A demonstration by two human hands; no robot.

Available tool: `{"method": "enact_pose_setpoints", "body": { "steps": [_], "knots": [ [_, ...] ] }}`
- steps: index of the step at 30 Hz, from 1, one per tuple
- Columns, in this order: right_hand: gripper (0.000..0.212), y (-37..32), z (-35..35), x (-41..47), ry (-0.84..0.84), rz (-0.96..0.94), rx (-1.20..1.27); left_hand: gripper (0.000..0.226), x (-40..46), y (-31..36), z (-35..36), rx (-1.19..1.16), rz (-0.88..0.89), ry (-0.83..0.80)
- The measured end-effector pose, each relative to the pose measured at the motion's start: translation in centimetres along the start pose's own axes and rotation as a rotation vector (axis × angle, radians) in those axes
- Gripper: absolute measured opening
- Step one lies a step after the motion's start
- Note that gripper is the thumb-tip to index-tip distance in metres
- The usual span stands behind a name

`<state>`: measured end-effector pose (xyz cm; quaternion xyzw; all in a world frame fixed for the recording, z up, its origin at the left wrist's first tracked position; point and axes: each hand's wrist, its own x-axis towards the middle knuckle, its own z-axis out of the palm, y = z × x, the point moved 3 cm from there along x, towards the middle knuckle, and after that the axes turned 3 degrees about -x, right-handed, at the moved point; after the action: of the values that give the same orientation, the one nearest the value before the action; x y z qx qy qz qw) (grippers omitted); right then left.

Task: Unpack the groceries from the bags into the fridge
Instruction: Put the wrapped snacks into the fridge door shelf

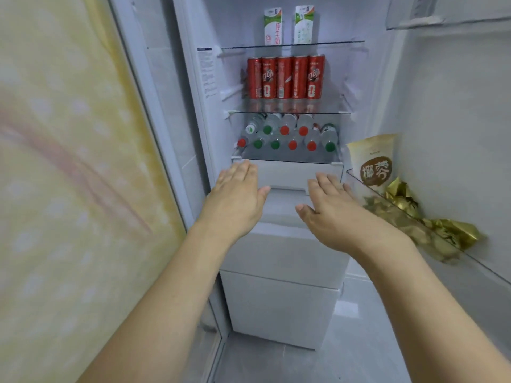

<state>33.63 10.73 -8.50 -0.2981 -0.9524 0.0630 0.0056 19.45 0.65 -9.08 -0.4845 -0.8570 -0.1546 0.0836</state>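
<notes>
Head cam: I've got left hand (238, 193) & right hand (327, 205) flat, fingers straight and together, gripping nothing, palms toward the drawer (287, 172) front, prob. to push it shut w/ bottles (287, 136) stacked inside under the cans (286, 77).

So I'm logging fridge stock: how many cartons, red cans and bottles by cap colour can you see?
Milk cartons: 2
Red cans: 5
Red-capped bottles: 5
Green-capped bottles: 4
White-capped bottle: 1
Total: 17
</notes>
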Motion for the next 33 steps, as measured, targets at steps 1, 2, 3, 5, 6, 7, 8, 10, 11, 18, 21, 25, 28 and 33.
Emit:
{"method": "enact_pose_setpoints", "body": {
  "steps": [1,2,3,5,6,7,8,10,11,18,21,25,28,33],
  "knots": [
    [0.064,-1.1,0.2,0.4,-0.02,-0.019,0.01,0.061,-0.5,-1.1,-0.3,0.009,-0.027,-0.007],
    [0.064,-2.3,0.5,0.9,-0.039,-0.037,0.017,0.061,-1.0,-2.4,-0.7,0.023,-0.046,-0.004],
    [0.064,-3.5,0.7,1.3,-0.054,-0.056,0.024,0.06,-1.4,-3.6,-1.0,0.038,-0.061,-0.001],
    [0.065,-6.0,1.2,2.1,-0.071,-0.093,0.035,0.059,-2.3,-5.9,-1.8,0.058,-0.094,-0.004],
    [0.064,-7.1,1.3,2.5,-0.073,-0.112,0.033,0.059,-2.7,-6.9,-2.2,0.065,-0.111,-0.007],
    [0.064,-8.1,1.5,2.9,-0.077,-0.132,0.026,0.059,-3.1,-7.8,-2.6,0.067,-0.131,-0.009],
    [0.064,-9.1,1.7,3.1,-0.085,-0.152,0.016,0.059,-3.6,-8.6,-2.9,0.065,-0.152,-0.012],
    [0.065,-10.9,2.0,3.5,-0.112,-0.185,0.001,0.059,-4.7,-10.0,-3.7,0.065,-0.196,-0.01],
    [0.065,-11.6,2.1,3.7,-0.124,-0.195,0.0,0.06,-5.1,-10.5,-3.9,0.069,-0.214,-0.007],
    [0.065,-18.2,1.7,5.0,-0.139,-0.394,-0.023,0.062,-8.7,-13.9,-7.0,0.108,-0.369,0.04],
    [0.067,-20.8,1.7,5.3,-0.16,-0.488,-0.042,0.062,-10.4,-14.8,-8.0,0.131,-0.452,0.039],
    [0.067,-23.8,1.3,5.7,-0.169,-0.617,-0.06,0.062,-12.7,-16.4,-9.4,0.178,-0.569,0.039],
    [0.067,-25.7,1.2,5.6,-0.171,-0.688,-0.065,0.061,-14.5,-16.7,-10.3,0.178,-0.636,0.066],
    [0.066,-28.7,1.9,4.1,-0.19,-0.839,-0.084,0.06,-17.4,-15.6,-11.2,0.201,-0.708,0.078]
  ]
}}
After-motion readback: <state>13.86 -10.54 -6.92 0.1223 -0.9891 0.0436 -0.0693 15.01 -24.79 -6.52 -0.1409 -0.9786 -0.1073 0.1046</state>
